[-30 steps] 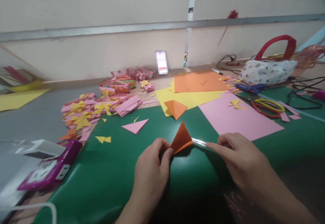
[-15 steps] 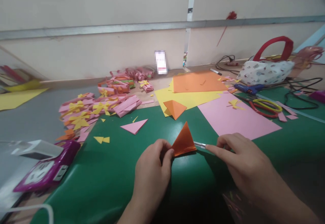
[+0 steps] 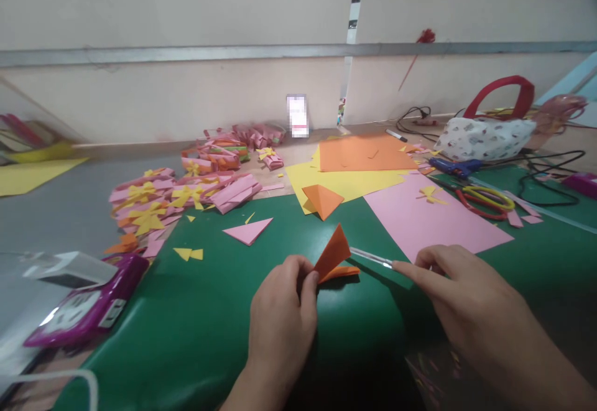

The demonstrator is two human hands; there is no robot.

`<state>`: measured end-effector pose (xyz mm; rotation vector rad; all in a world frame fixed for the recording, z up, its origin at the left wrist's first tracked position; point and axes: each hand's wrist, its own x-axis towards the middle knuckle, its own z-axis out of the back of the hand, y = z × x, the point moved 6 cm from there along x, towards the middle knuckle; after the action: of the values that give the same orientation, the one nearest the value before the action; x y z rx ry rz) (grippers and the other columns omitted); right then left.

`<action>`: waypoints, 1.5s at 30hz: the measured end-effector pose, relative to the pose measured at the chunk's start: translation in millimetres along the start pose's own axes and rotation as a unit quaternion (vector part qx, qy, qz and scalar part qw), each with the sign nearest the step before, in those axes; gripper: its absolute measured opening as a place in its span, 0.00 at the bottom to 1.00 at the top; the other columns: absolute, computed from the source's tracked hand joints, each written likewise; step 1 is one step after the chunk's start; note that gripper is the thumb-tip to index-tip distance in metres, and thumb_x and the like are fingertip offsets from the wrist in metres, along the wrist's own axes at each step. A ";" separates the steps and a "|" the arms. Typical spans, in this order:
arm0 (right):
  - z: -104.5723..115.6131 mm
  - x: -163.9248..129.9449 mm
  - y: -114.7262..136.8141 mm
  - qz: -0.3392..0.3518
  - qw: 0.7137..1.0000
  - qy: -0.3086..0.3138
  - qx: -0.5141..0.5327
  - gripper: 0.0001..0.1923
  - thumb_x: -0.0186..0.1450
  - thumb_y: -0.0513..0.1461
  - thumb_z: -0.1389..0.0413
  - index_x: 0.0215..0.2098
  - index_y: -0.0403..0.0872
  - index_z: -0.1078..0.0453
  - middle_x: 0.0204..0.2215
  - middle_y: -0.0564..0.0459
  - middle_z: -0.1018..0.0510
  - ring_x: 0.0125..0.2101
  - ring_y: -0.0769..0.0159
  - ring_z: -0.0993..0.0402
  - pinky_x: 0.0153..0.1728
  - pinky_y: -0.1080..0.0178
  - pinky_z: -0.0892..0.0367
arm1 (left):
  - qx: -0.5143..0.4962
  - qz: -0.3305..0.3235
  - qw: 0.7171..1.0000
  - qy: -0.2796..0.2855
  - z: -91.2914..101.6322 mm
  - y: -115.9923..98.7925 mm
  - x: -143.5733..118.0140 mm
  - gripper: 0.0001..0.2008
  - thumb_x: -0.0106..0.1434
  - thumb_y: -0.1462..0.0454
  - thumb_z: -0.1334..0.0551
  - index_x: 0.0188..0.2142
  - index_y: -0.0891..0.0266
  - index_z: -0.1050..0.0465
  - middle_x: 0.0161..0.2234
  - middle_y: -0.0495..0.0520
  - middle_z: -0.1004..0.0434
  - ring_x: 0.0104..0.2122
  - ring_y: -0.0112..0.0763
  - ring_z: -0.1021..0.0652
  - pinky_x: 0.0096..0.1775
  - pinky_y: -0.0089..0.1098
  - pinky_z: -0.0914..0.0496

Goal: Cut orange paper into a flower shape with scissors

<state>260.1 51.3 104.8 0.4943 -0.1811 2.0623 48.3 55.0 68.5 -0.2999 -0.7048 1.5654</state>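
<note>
1. The folded orange paper (image 3: 334, 255) now gapes wider than before, its upper flap lifted.
2. The clear stick (image 3: 370, 256) in the right hand (image 3: 459, 293) shows more length, drawn back from the fold.

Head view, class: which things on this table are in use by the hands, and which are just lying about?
In use:
- folded orange paper, pinched by the left hand
- clear thin stick, held by the right hand

Lying about:
- pink sheet
- pink triangle
- scissors
- blue glue gun
- purple power strip
</note>
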 end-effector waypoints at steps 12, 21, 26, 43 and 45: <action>-7.5 10.4 32.2 0.030 0.999 0.001 0.011 0.17 0.64 0.31 0.55 0.42 0.49 0.26 0.27 0.50 0.34 0.28 0.63 0.40 0.27 0.62 0.48 | 0.074 -0.101 0.985 -0.119 11.0 -11.9 -12.1 0.04 0.62 0.67 0.44 0.30 0.58 0.35 0.25 0.47 0.29 0.26 0.31 0.29 0.29 0.30 0.38; 5.7 14.0 39.5 0.049 0.997 -0.056 0.005 0.16 0.67 0.33 0.54 0.42 0.45 0.25 0.27 0.47 0.32 0.28 0.62 0.38 0.26 0.62 0.45 | 0.061 -0.181 0.956 -0.221 20.9 -21.8 -22.0 0.05 0.60 0.72 0.43 0.34 0.61 0.36 0.29 0.51 0.31 0.31 0.31 0.30 0.35 0.30 0.36; 12.7 13.3 41.7 0.021 0.994 -0.105 -0.012 0.14 0.68 0.34 0.53 0.42 0.46 0.26 0.28 0.48 0.29 0.30 0.60 0.34 0.28 0.59 0.42 | 0.017 -0.177 0.947 -0.267 27.7 -19.4 -25.5 0.08 0.59 0.74 0.43 0.34 0.61 0.36 0.31 0.53 0.31 0.34 0.31 0.28 0.38 0.31 0.33; -9.6 0.2 17.4 0.009 0.995 -0.035 0.092 0.17 0.68 0.32 0.56 0.44 0.44 0.26 0.30 0.47 0.30 0.31 0.62 0.34 0.28 0.62 0.38 | 0.077 -0.234 0.957 -0.152 13.0 -19.3 -35.0 0.07 0.61 0.71 0.44 0.37 0.62 0.32 0.28 0.53 0.26 0.30 0.34 0.26 0.33 0.33 0.32; -12.7 -8.7 6.9 -0.016 0.994 -0.023 0.102 0.16 0.68 0.33 0.56 0.43 0.44 0.27 0.31 0.47 0.30 0.32 0.62 0.33 0.28 0.62 0.36 | 0.071 -0.230 0.962 -0.127 11.2 -19.0 -33.1 0.07 0.61 0.70 0.44 0.38 0.62 0.31 0.30 0.52 0.25 0.32 0.34 0.26 0.34 0.33 0.33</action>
<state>254.6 44.9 90.2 0.6661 0.0107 2.0494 61.6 19.8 81.3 0.1694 -0.7901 1.2071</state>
